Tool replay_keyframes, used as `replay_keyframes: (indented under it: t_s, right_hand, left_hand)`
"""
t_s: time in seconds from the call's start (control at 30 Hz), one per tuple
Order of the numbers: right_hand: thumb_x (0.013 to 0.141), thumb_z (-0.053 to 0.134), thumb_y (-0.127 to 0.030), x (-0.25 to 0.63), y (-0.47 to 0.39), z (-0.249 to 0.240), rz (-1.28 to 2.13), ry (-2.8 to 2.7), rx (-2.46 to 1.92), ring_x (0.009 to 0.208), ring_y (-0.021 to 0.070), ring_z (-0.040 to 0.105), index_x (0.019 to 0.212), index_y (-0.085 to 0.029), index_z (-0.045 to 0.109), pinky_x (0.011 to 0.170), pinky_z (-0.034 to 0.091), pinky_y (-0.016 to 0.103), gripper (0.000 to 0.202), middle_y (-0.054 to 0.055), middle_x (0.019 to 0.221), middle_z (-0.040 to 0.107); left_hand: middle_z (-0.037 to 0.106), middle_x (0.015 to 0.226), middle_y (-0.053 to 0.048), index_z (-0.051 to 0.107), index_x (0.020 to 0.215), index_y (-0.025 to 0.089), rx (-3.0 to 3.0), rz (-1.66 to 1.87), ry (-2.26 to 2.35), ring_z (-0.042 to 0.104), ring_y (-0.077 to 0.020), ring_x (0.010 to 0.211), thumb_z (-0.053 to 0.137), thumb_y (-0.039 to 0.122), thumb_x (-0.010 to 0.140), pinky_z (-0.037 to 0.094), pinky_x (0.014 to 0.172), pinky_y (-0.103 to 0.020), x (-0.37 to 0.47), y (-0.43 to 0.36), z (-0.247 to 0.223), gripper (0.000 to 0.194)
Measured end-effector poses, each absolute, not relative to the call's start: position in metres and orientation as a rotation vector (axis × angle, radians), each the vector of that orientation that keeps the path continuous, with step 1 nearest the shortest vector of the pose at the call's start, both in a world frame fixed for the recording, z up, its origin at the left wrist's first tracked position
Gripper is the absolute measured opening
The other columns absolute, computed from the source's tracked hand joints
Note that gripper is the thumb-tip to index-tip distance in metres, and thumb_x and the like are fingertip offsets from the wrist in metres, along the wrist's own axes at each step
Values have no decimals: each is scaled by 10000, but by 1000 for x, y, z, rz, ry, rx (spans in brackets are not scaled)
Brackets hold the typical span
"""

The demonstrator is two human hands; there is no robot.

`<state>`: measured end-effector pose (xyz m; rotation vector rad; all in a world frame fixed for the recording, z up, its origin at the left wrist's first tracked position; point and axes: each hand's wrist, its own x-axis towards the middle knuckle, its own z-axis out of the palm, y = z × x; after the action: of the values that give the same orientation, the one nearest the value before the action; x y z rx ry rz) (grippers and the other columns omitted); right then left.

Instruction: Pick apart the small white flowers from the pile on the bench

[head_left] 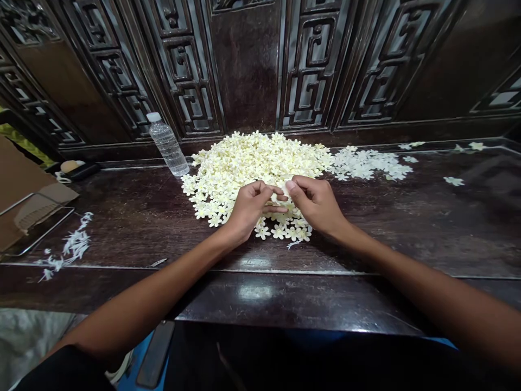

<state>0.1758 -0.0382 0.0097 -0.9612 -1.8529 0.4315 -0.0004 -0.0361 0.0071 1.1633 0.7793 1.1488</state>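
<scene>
A broad heap of pale yellow-white flowers (252, 157) lies on the dark wooden surface, with both hands over its front part. My left hand (254, 205) has its thumb and index finger pressed together and its other fingers partly stretched to the right. Close beside it, my right hand (315, 201) pinches thumb against curled fingers. Whatever either pinch holds is too small to make out against the flowers. Whiter flowers (366, 164) spread out to the right of the heap. A small white strand (293, 245) rests just in front of the heap.
A clear bottle with a white cap (169, 145) stands left of the heap. Thin white pieces (75, 244) lie farther left, near a cardboard box (24, 190) and a metal wire frame (44, 233). Carved dark panels (248, 65) rise behind. A phone (155, 355) is below the edge.
</scene>
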Motion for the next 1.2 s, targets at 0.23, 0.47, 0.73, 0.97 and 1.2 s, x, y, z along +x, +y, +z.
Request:
replay_keyframes:
  t_s: [0.23,0.47,0.73,0.97,1.2]
  right_hand:
    - [1064,521,-514,177,-34,10,398,-1935,-960,568,118,323,653,-218,371,582,235,312,527,-44,594,341]
    - [1070,520,-500,178,-32,7,368,-1980,-1001,575,121,373,679,-212,405,591,253,304,499,-41,600,390]
    - [1093,467,-474,179,-34,7,378,-1985,-992,606,132,421,762,-209,483,609,287,302,425,-29,657,458]
    - [1082,508,-484,177,-35,10,455,-1956,-931,639,139,447,836,-202,555,640,310,304,377,-24,705,501]
    - [1059,509,-593,178,-33,11,583,-1798,-966,623,155,402,726,-225,486,604,290,308,497,-18,637,454]
  left_hand:
    - [485,775,30,547,995,201,949,1018,749,406,-47,577,657,248,988,337,495,-163,-4,-39,14,120]
    - [523,877,-21,641,981,184,1436,1038,878,441,-96,691,709,518,950,393,549,-204,-4,-42,17,342]
    - [581,910,-22,629,906,161,1507,1187,879,444,-74,661,745,451,931,389,560,-213,-3,-39,7,313]
    - [443,706,57,552,813,176,1300,1180,738,331,-42,531,820,510,856,333,490,-202,-3,-36,3,431]
    - [345,653,83,514,808,190,1241,1188,714,272,-45,518,801,508,870,297,481,-193,-2,-36,8,433]
